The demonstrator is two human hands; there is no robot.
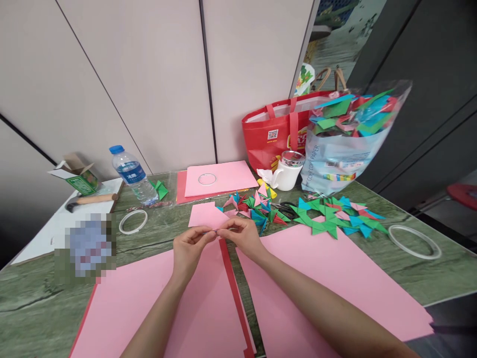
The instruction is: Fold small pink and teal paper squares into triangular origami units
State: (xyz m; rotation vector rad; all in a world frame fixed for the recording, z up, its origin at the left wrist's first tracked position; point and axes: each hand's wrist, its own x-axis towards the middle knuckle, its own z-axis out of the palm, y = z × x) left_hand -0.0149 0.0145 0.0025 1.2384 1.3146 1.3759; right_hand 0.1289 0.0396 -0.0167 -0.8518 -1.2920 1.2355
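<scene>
My left hand (190, 248) and my right hand (242, 236) meet fingertip to fingertip above the pink sheets. Each is closed in a pinch; a thin bluish sliver shows between them, too small to name. Just behind the fingers lies a smaller pink piece of paper (203, 214). Beyond my right hand is a heap of folded paper pieces (261, 206) in pink, blue, red and green. Large pink sheets spread under both forearms, a left stack (149, 298) with red edges showing and a right stack (328, 278).
Star-like folded paper shapes (324, 219) and a white tape ring (414, 242) lie right. Behind stand a white mug (288, 174), a red bag (261, 141) and a plastic bag (335, 159) of folded pieces. Left are a water bottle (134, 174), a hammer (93, 200) and another ring (133, 222).
</scene>
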